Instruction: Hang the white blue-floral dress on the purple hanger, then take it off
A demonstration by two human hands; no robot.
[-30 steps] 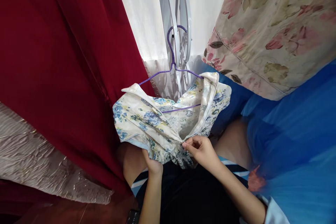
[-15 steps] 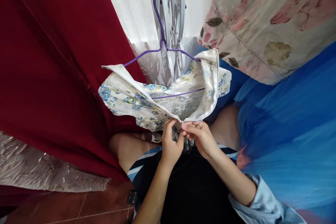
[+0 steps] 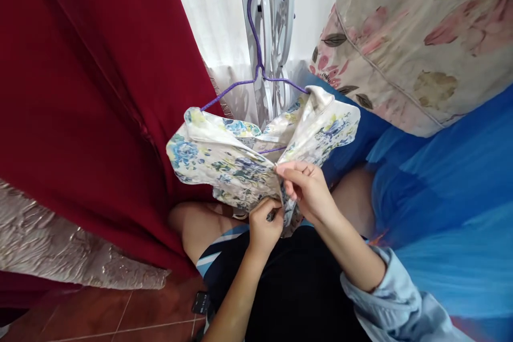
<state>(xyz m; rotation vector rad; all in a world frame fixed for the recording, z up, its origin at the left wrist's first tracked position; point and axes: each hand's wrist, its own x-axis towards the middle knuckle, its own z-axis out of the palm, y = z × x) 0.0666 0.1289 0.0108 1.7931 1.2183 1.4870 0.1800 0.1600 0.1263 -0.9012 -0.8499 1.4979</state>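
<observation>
A white garment with blue and yellow flowers (image 3: 236,165) hangs on a purple hanger (image 3: 236,85) in front of me. Its back opening is parted in a V at the top and joined below. At the bottom of that V, my right hand (image 3: 306,187) pinches a small zipper pull (image 3: 276,167) between thumb and forefinger. Lower on the same seam, my left hand (image 3: 266,224) is closed on the fabric, fingers curled. Part of the seam is hidden behind my hands.
The hanger hooks onto a grey metal frame (image 3: 262,26). Dark red cloth (image 3: 100,91) hangs at left, with blue tulle (image 3: 449,214) and a floral dress (image 3: 409,53) at right. A phone (image 3: 200,302) lies on the tiled floor (image 3: 152,312).
My right hand has moved up with the zipper pull, and the opening has narrowed. My left hand has shifted down along the seam. The view has moved slightly.
</observation>
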